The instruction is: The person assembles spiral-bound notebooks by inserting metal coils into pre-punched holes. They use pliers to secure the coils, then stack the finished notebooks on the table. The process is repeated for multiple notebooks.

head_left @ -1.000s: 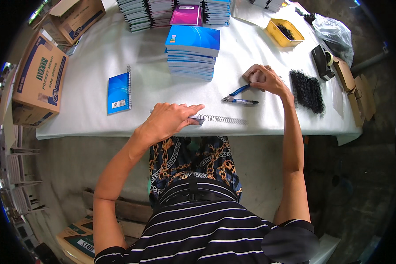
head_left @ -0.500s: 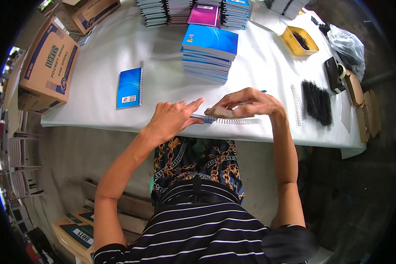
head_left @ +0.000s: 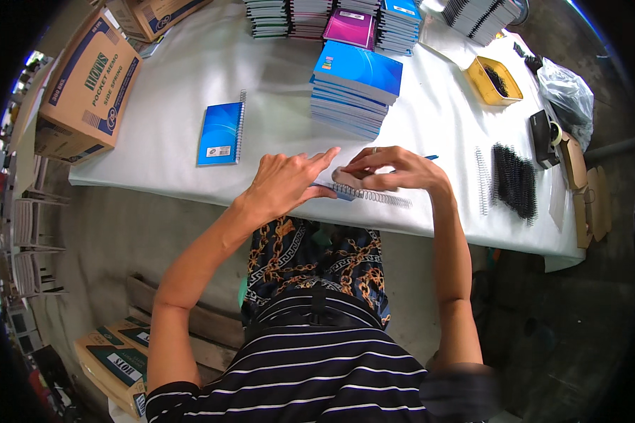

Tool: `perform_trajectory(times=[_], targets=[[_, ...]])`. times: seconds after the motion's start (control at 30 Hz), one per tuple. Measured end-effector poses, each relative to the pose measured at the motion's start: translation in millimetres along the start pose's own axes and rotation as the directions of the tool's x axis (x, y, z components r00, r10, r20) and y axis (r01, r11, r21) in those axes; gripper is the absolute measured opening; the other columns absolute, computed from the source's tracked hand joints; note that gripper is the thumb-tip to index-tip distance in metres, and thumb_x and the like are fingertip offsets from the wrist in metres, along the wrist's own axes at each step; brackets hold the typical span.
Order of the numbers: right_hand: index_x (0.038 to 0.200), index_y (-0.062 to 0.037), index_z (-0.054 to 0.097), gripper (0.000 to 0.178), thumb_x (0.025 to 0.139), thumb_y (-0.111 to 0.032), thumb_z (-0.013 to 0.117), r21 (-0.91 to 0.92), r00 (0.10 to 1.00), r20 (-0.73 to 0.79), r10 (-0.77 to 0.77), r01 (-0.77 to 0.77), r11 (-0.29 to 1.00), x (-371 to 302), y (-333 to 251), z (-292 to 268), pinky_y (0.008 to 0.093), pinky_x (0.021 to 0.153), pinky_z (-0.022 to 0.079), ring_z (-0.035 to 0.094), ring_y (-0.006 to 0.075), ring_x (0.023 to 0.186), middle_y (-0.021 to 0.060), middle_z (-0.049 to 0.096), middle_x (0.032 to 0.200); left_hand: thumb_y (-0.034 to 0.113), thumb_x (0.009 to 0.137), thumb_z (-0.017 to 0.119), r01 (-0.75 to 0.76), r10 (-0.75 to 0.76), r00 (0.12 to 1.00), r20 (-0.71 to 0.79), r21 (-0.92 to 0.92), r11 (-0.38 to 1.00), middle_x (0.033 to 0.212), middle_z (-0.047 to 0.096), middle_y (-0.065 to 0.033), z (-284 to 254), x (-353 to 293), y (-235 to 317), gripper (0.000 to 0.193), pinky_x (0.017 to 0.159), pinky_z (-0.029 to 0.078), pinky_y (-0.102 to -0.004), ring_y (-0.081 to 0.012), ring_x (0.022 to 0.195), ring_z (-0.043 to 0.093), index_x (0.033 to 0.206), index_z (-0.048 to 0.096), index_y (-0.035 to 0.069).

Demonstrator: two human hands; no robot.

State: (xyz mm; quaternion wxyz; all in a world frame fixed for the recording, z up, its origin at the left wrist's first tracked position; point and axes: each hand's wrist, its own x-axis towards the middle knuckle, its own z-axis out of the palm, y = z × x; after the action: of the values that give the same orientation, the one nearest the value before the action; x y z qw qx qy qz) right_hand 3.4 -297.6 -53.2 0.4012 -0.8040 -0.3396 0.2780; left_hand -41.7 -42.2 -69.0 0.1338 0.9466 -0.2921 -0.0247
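At the near edge of the white table [head_left: 190,183] both my hands meet over a small notebook that they mostly hide. A long wire spiral coil [head_left: 381,197] sticks out of it to the right. My left hand [head_left: 286,183] lies flat on the notebook. My right hand [head_left: 395,169] pinches the coil's left end between fingertips. A bit of a blue tool handle [head_left: 430,157] shows behind my right hand.
A finished blue spiral notebook [head_left: 220,132] lies to the left. A stack of blue notebooks [head_left: 356,88] stands behind my hands, more stacks [head_left: 310,17] at the back. Black coils [head_left: 515,182] lie right, beside a yellow tray [head_left: 494,81] and tape dispenser [head_left: 547,137]. Cardboard boxes [head_left: 85,84] sit left.
My right hand left the blue pliers at the right and came across to the coil beside my left hand. The view tilted slightly.
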Motion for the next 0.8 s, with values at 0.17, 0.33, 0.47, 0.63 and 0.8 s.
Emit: perform_trajectory(times=[0.17,0.33,0.47,0.63,0.8], targets=[[0.113,-0.0040,0.070,0.055,0.077,-0.045,0.066,0.208,0.987,-0.072,-0.147,0.159,0.965,0.4,14.7,-2.6,0.0376,0.083,0.052,0.066,0.0264,0.094,0.0158,0.068,0.109,0.054,0.074,0.070,0.095,-0.095,0.995,0.025,0.012,0.995,0.106,0.069,-0.0090,-9.6,1.2,0.1,0.077,0.063,0.055,-0.0402,-0.0279,0.078,0.069,0.141,0.046,0.027],[0.114,-0.0018,0.069,0.058,0.079,-0.048,0.061,0.114,0.999,-0.044,-0.029,0.033,0.993,8.5,6.7,-8.9,0.0374,0.083,0.052,0.065,0.0293,0.095,0.0179,0.068,0.108,0.052,0.070,0.073,-0.005,-0.013,0.983,-0.183,-0.095,0.995,0.119,0.066,-0.0058,8.3,2.4,-14.0,0.080,0.071,0.057,-0.0385,-0.0276,0.084,0.069,0.141,0.046,0.030],[0.113,-0.0002,0.069,0.065,0.076,-0.053,0.061,0.090,0.999,-0.028,-0.019,0.021,0.996,8.9,6.7,-5.6,0.0399,0.085,0.051,0.066,0.0317,0.093,0.0188,0.068,0.106,0.046,0.069,0.077,0.024,-0.053,0.980,-0.190,-0.156,0.988,0.124,0.064,-0.0036,13.2,2.1,-11.6,0.080,0.075,0.057,-0.0375,-0.0276,0.087,0.069,0.140,0.046,0.031],[0.112,-0.0035,0.070,0.055,0.077,-0.045,0.066,0.320,0.973,-0.060,-0.221,0.228,0.920,0.7,8.7,-11.9,0.0385,0.083,0.051,0.066,0.0275,0.089,0.0148,0.069,0.105,0.039,0.070,0.080,0.028,-0.061,0.992,-0.110,-0.279,0.960,0.110,0.069,-0.0061,4.4,5.5,-11.8,0.078,0.074,0.057,-0.0379,-0.0282,0.085,0.069,0.141,0.046,0.032],[0.112,-0.0046,0.070,0.051,0.080,-0.043,0.066,-0.034,0.994,-0.098,0.044,-0.047,0.998,0.5,10.5,-9.0,0.0365,0.080,0.051,0.065,0.0255,0.092,0.0150,0.069,0.105,0.048,0.071,0.077,0.016,-0.057,0.993,-0.102,-0.371,0.928,0.107,0.071,-0.0079,11.6,9.2,-15.8,0.081,0.077,0.056,-0.0389,-0.0290,0.087,0.069,0.143,0.043,0.032]])
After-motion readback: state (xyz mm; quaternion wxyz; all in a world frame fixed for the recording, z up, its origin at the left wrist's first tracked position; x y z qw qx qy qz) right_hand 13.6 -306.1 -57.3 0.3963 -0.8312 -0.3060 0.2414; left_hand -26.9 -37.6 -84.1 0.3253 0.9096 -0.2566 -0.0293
